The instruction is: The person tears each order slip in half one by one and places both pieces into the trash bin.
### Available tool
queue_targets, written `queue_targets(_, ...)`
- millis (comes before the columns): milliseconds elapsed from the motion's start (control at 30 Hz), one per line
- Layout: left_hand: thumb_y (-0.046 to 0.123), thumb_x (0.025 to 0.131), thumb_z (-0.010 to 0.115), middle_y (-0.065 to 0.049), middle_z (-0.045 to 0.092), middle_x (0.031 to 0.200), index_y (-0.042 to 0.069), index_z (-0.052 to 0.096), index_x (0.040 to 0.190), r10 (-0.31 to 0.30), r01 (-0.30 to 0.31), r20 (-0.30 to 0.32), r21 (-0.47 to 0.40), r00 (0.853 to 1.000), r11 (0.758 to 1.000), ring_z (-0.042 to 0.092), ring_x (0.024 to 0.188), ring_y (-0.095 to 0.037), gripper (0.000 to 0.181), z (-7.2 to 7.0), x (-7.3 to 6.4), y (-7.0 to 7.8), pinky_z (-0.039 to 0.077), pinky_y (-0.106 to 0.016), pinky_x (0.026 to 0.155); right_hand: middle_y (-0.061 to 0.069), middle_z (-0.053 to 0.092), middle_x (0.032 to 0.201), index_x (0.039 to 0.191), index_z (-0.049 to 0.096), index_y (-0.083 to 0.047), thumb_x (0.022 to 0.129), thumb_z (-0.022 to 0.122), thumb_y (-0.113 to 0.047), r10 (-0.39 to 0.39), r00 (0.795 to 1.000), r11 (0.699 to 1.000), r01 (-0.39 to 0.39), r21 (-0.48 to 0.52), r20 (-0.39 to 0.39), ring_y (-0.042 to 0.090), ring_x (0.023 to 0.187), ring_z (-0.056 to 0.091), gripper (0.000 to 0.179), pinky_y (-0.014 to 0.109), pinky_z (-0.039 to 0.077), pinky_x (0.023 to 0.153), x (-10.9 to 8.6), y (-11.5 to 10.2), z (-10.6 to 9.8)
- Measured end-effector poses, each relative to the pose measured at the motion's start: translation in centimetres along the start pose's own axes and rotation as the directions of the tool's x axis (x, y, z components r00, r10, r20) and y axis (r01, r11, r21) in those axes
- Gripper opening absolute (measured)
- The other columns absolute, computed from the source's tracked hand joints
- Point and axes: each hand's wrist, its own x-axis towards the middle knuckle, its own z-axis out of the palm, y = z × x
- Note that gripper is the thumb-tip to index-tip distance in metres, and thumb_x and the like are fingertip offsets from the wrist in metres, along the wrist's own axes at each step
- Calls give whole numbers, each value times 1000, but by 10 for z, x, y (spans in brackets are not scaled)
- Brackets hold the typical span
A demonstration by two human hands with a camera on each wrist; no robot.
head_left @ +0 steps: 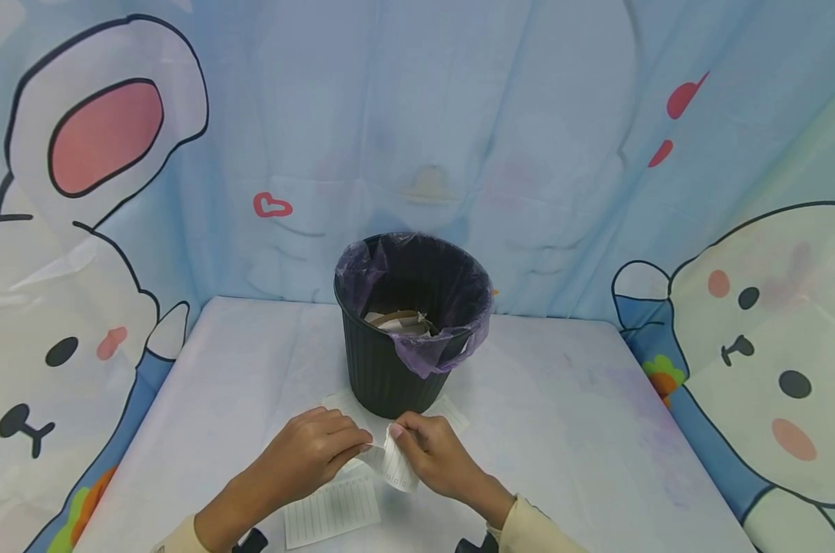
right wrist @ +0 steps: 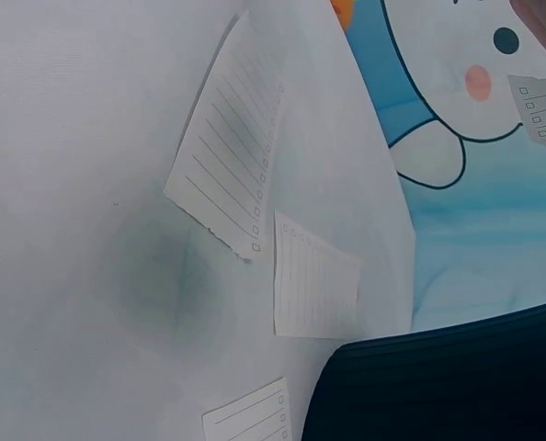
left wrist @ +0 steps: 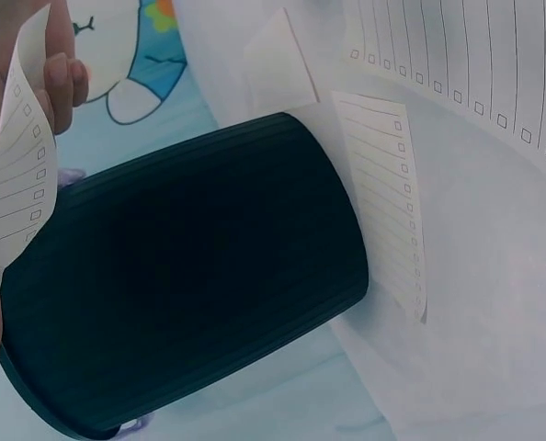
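Note:
Both hands pinch a lined checklist paper [head_left: 398, 467] in front of a black bin [head_left: 389, 380]. My left hand [head_left: 323, 445] grips its left part between thumb and fingers. My right hand [head_left: 439, 455] pinches the right part, thumb on top. The paper bends and curls between them, its row of small checkboxes showing in the left wrist view, where the held paper [left wrist: 20, 179] overlaps the bin's upper end. Part of it is hidden behind the fingers. On the table below lies another lined paper piece [head_left: 332, 512].
A purple bag [head_left: 434, 353] lines the bin and folds over its rim; scraps [head_left: 403, 322] lie inside. More lined paper pieces [head_left: 452, 415] lie around the bin's base, one of them [right wrist: 227, 138] with a ragged edge. A printed cartoon curtain [head_left: 403, 115] surrounds the white-covered table [head_left: 562, 430].

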Motion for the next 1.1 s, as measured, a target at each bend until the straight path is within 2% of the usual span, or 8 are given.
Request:
queue_targets(300, 6, 74, 85, 9, 71, 82, 13, 76, 93, 1, -1, 18, -31, 1000, 1000, 59, 70, -2, 22, 0, 0, 1, 51, -15, 71, 4, 67, 72, 86, 66, -4, 103, 55, -9, 13, 1000, 1000, -13, 6, 13, -5, 60, 51, 21, 22, 51, 49, -1, 1, -1)
queue_targets(500, 5, 75, 85, 8, 71, 83, 13, 76, 95, 23, -23, 12, -43, 1000, 999, 61, 72, -3, 23, -2, 0, 1, 52, -16, 72, 4, 67, 71, 86, 67, -4, 103, 55, -8, 8, 1000, 1000, -8, 7, 6, -5, 60, 51, 21, 22, 51, 49, -1, 2, -1)
queue_targets(833, 6, 76, 85, 9, 71, 83, 13, 76, 94, 8, -7, 26, -43, 1000, 999, 60, 74, -2, 21, -1, 0, 2, 52, -16, 74, 3, 67, 71, 86, 67, -4, 103, 56, -8, 6, 1000, 1000, -6, -2, -6, -5, 60, 51, 20, 22, 51, 49, -1, 1, -1)
queue_targets(1100, 8, 78, 82, 9, 71, 84, 14, 76, 94, 21, -20, 28, -33, 999, 999, 62, 75, -2, 19, -3, 0, 2, 53, -17, 75, 4, 68, 72, 86, 67, -4, 102, 56, -8, 4, 1000, 1000, -4, -5, -5, -6, 60, 51, 20, 21, 51, 49, -1, 0, -1)
